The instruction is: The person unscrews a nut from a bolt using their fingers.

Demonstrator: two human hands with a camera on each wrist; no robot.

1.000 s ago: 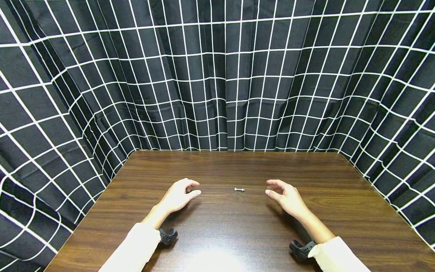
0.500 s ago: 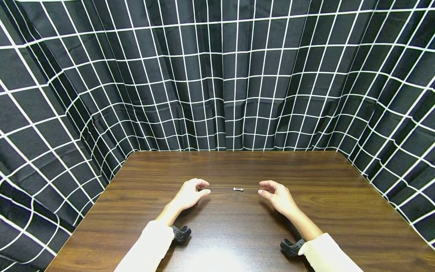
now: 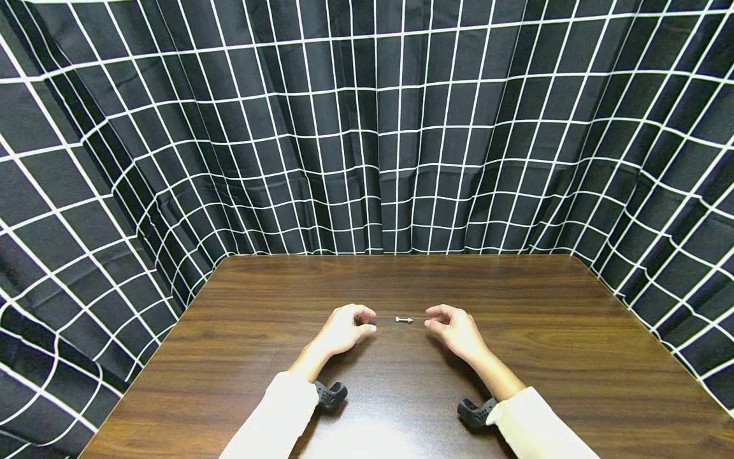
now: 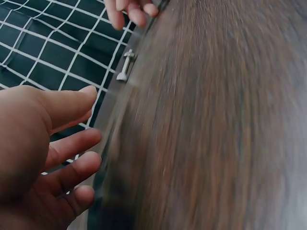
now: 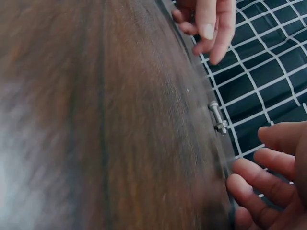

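Silvery metal bolt (image 3: 404,320) with a hexagonal nut (image 5: 222,127) lies left-to-right between my left grip (image 3: 345,328) and slightly nearer right grip (image 3: 457,331), both empty, relaxed and loosely parted.

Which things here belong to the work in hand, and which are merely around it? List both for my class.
Apparently in the work:
left hand
right hand
bolt with nut, between them, touched by neither

Merely around:
brown table
gridded curtain
black wristbands
pale sleeves
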